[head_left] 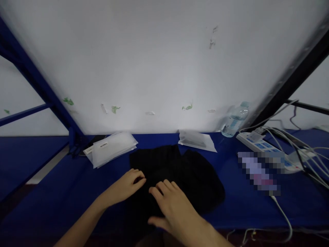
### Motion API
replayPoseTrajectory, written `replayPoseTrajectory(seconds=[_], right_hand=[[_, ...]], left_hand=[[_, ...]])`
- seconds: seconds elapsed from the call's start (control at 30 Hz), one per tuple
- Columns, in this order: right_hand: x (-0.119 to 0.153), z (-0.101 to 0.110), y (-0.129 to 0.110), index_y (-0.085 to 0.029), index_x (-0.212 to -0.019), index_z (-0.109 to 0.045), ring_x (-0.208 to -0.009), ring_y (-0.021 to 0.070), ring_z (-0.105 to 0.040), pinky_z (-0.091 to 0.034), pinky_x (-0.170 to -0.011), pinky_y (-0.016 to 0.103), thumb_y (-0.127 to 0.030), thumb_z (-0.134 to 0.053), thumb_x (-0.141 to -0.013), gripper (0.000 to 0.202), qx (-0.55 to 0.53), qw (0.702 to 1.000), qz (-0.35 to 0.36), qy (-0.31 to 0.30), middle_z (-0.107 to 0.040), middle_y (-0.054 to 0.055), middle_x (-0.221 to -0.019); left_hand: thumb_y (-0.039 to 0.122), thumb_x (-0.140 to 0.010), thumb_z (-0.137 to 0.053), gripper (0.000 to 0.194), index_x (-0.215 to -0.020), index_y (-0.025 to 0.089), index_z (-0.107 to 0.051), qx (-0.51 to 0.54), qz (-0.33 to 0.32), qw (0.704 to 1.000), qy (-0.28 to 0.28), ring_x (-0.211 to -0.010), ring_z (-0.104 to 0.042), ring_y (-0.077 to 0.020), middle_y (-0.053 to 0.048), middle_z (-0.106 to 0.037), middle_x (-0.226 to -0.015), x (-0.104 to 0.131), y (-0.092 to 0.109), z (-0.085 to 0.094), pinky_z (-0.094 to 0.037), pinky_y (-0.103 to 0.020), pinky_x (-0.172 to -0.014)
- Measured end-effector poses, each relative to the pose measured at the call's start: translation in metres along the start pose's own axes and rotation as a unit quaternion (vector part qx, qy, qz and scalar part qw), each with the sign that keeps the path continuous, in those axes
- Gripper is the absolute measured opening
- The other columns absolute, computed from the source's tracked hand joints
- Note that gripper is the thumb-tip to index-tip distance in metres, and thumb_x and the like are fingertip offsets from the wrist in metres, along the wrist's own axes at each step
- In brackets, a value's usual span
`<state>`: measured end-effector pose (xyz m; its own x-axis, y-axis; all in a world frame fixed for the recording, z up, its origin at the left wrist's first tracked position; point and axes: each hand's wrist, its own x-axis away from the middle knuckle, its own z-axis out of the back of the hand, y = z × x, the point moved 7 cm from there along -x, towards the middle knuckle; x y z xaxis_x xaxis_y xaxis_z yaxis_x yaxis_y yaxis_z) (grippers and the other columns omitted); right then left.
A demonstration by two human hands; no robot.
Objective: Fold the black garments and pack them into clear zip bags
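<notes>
A black cloth garment (pixel 203 178) lies loosely bunched on the blue tabletop, spreading toward me; its exact kind cannot be made out. At its left edge is my left hand (pixel 128 187), fingers curled and thumb tip close to the index finger, apparently pinching the fabric. My right hand (pixel 171 206) is over the middle of the garment, with its fingers bent forward and the thumb held well apart. Nothing shows in its grasp. The nearest part of the cloth runs down between my forearms into shadow.
White plastic zip pouches (pixel 113 148) lie stacked at the back left. Another pouch (pixel 197 140) with something dark inside lies against the white wall (pixel 154 68). On the right are a water bottle (pixel 235 120), a power strip (pixel 267 147) with cables, and a blurred-out phone-like device (pixel 258 173).
</notes>
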<state>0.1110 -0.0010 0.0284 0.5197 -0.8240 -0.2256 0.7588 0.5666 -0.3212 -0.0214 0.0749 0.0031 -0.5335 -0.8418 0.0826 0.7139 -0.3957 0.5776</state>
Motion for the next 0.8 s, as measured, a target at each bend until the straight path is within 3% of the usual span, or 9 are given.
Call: replayPoseTrajectory(seconds=[0.07, 0.13, 0.3, 0.37, 0.47, 0.57, 0.67, 0.7, 0.8], right_hand=[[-0.001, -0.002, -0.003, -0.017, -0.098, -0.062, -0.090, 0.0254, -0.061, -0.050, -0.083, 0.042, -0.021, -0.065, -0.081, 0.018, 0.000, 1.000, -0.019, 0.008, -0.065, 0.007, -0.094], [-0.001, 0.009, 0.010, -0.019, -0.094, -0.062, -0.086, 0.0209, -0.062, -0.050, -0.080, 0.035, -0.011, -0.054, -0.084, 0.015, -0.056, 0.996, -0.054, 0.050, -0.065, 0.005, -0.090], [0.022, 0.054, 0.086, -0.022, -0.095, -0.059, -0.081, 0.0170, -0.065, -0.050, -0.073, 0.027, -0.029, -0.052, -0.089, 0.012, -0.241, 0.933, -0.184, 0.193, -0.067, 0.001, -0.087], [0.033, 0.060, 0.117, -0.022, -0.095, -0.059, -0.083, 0.0185, -0.067, -0.051, -0.074, 0.028, -0.036, -0.052, -0.089, 0.017, -0.265, 0.913, -0.223, 0.214, -0.069, 0.002, -0.088], [0.048, 0.058, 0.148, -0.022, -0.104, -0.059, -0.091, 0.0215, -0.067, -0.051, -0.079, 0.032, -0.041, -0.051, -0.089, 0.025, -0.222, 0.910, -0.272, 0.221, -0.070, 0.005, -0.097], [0.048, 0.054, 0.147, -0.023, -0.119, -0.055, -0.106, 0.0240, -0.061, -0.049, -0.090, 0.039, -0.046, -0.054, -0.088, 0.039, -0.156, 0.933, -0.248, 0.211, -0.065, 0.008, -0.115], [0.037, 0.046, 0.127, -0.023, -0.129, -0.050, -0.117, 0.0290, -0.054, -0.045, -0.096, 0.046, -0.047, -0.069, -0.076, 0.062, -0.092, 0.964, -0.185, 0.170, -0.059, 0.010, -0.127], [0.033, 0.044, 0.123, -0.023, -0.127, -0.052, -0.115, 0.0301, -0.054, -0.045, -0.095, 0.047, -0.044, -0.071, -0.075, 0.059, -0.069, 0.968, -0.176, 0.162, -0.061, 0.010, -0.124], [0.026, 0.050, 0.123, -0.021, -0.106, -0.064, -0.098, 0.0271, -0.061, -0.048, -0.086, 0.043, -0.030, -0.056, -0.086, 0.023, -0.047, 0.963, -0.185, 0.189, -0.069, 0.008, -0.101]], left_hand=[[0.038, -0.093, -0.043, 0.027, -0.091, 0.022, -0.064, 0.010, 0.003, 1.000, -0.009, -0.092, -0.057, -0.0215, -0.002, -0.065, -0.091, 0.002, -0.003, -0.002, -0.042, -0.036, -0.086], [0.038, -0.093, -0.043, 0.026, -0.092, 0.022, -0.064, 0.018, 0.001, 1.000, -0.018, -0.095, -0.056, -0.0216, -0.002, -0.064, -0.093, 0.001, -0.004, -0.004, -0.041, -0.037, -0.090], [0.048, -0.089, -0.048, 0.028, -0.096, 0.024, -0.062, 0.024, 0.017, 0.999, -0.037, -0.090, -0.056, -0.0223, -0.002, -0.060, -0.092, 0.004, -0.006, -0.005, -0.042, -0.039, -0.089], [0.049, -0.087, -0.051, 0.029, -0.098, 0.024, -0.061, 0.023, 0.032, 0.998, -0.039, -0.090, -0.056, -0.0232, -0.003, -0.059, -0.095, 0.005, -0.007, -0.005, -0.043, -0.039, -0.086], [0.048, -0.087, -0.051, 0.028, -0.097, 0.024, -0.060, 0.028, 0.048, 0.998, -0.039, -0.092, -0.055, -0.0242, -0.004, -0.058, -0.096, 0.007, -0.008, -0.005, -0.043, -0.038, -0.084], [0.047, -0.087, -0.049, 0.027, -0.095, 0.023, -0.059, 0.033, 0.069, 0.996, -0.039, -0.088, -0.056, -0.0231, -0.003, -0.057, -0.092, 0.008, -0.009, -0.008, -0.043, -0.035, -0.079], [0.044, -0.088, -0.048, 0.024, -0.093, 0.023, -0.057, 0.029, 0.070, 0.997, -0.032, -0.081, -0.056, -0.0213, -0.001, -0.056, -0.086, 0.007, -0.005, -0.009, -0.042, -0.033, -0.074], [0.043, -0.088, -0.047, 0.022, -0.091, 0.023, -0.056, 0.030, 0.064, 0.997, -0.025, -0.079, -0.056, -0.0206, 0.000, -0.056, -0.083, 0.007, -0.003, -0.008, -0.042, -0.032, -0.072], [0.038, -0.090, -0.045, 0.017, -0.091, 0.023, -0.054, 0.045, 0.037, 0.998, 0.027, -0.076, -0.056, -0.0190, 0.002, -0.057, -0.080, 0.004, 0.000, 0.007, -0.042, -0.030, -0.070]])
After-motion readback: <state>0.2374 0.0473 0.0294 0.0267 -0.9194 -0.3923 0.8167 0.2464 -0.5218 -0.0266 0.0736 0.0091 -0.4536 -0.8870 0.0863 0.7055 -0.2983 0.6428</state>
